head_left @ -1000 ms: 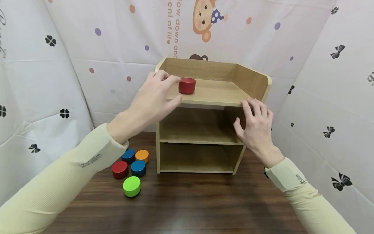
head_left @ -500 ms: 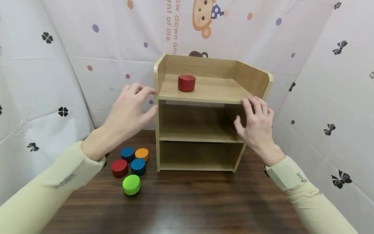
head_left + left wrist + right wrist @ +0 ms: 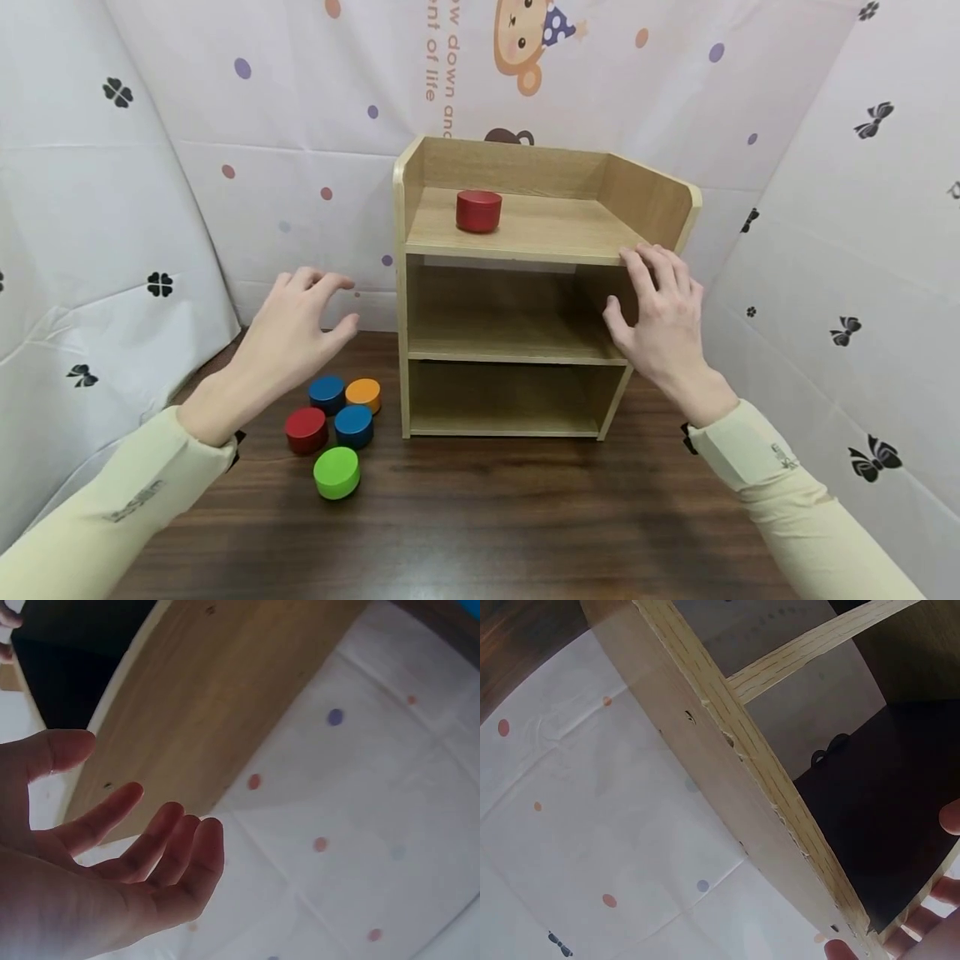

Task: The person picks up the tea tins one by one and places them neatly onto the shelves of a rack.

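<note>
Red cylinder (image 3: 478, 212) on a wooden shelf unit (image 3: 517, 333): we found it upright on the top board (image 3: 558, 225), left of the middle and apart from both side panels. Beneath this board we counted two open compartments, one above the other. At the board's front edge, near its right end, we located the right hand (image 3: 663, 321); its fingers were gently bent, touching the wood, with the thumb spread wide beside the upper compartment. We observed the left hand (image 3: 281, 329) in the air to the left of the unit and apart from it, its fingers loosely bent, a wide gap lying between thumb and forefinger. From the left wrist, we saw the same spread before the unit's outer side. On the dark tabletop (image 3: 480, 517), left of the unit, we noted a loose group of five: a rear blue cylinder (image 3: 327, 395) and an orange cylinder (image 3: 363, 397) farthest back, a dark red cylinder (image 3: 306, 430) and a nearer blue cylinder (image 3: 354, 427) in front of these, and a lime green cylinder (image 3: 337, 472) closest to the viewer. Pale sleeves (image 3: 112, 508) covered both forearms. Behind the unit we recorded a white cloth (image 3: 315, 233) printed with coloured dots, lettering and a cartoon animal (image 3: 517, 42) in a spotted hat.
</note>
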Demonstrator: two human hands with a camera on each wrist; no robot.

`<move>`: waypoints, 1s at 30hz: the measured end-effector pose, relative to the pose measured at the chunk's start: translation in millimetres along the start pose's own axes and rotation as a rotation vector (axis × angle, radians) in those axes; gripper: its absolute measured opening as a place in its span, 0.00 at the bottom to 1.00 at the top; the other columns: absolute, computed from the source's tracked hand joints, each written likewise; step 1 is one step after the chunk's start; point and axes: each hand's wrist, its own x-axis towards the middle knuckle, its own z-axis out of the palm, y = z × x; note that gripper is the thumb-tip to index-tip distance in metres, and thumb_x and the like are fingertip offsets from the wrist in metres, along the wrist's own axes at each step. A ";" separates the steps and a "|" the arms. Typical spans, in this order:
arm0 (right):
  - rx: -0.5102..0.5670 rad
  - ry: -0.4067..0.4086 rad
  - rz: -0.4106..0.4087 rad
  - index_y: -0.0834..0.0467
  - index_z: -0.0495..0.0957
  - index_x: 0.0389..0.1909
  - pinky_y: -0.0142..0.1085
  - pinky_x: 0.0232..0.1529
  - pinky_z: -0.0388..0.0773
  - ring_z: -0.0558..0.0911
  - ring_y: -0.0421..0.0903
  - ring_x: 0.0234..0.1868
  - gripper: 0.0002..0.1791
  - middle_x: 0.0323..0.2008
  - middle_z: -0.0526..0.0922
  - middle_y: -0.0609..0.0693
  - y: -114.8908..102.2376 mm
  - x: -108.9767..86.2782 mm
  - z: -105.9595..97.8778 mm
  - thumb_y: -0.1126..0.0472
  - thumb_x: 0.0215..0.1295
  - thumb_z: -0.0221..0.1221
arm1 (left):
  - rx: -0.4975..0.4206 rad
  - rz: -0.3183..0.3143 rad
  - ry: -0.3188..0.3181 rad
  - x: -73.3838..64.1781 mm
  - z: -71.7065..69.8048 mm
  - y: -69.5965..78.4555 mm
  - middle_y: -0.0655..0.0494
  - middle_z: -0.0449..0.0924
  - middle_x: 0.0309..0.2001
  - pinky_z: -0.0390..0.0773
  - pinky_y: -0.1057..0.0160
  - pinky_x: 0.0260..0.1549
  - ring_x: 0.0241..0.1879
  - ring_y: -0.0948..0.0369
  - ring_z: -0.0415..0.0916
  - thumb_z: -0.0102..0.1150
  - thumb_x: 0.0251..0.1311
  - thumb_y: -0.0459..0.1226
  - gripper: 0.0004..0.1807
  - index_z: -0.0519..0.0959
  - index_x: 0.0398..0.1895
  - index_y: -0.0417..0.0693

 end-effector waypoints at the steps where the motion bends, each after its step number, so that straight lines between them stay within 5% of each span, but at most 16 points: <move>1: 0.005 0.005 0.002 0.60 0.71 0.60 0.63 0.50 0.63 0.66 0.60 0.65 0.28 0.60 0.73 0.61 0.1 0.0 -0.1 0.59 0.56 0.56 | 0.006 -0.009 -0.011 -1.6 1.8 -3.1 0.40 0.73 0.52 0.71 0.43 0.46 0.52 0.42 0.64 0.56 0.61 0.39 0.20 0.75 0.56 0.43; 17: 0.014 0.024 0.006 0.59 0.72 0.60 0.62 0.50 0.63 0.67 0.60 0.64 0.27 0.59 0.73 0.61 -0.1 3.1 0.1 0.60 0.56 0.54 | 0.049 -0.144 -0.222 -20.5 39.6 -56.2 0.31 0.68 0.55 0.73 0.38 0.45 0.53 0.37 0.62 0.57 0.61 0.40 0.24 0.71 0.59 0.39; 30: 0.023 0.018 0.007 0.59 0.72 0.59 0.62 0.50 0.63 0.67 0.60 0.64 0.27 0.58 0.74 0.62 -0.4 1.6 2.2 0.60 0.56 0.55 | 0.069 -0.251 -0.459 -38.0 72.6 -101.6 0.27 0.69 0.53 0.75 0.35 0.42 0.49 0.34 0.65 0.64 0.56 0.40 0.28 0.71 0.57 0.35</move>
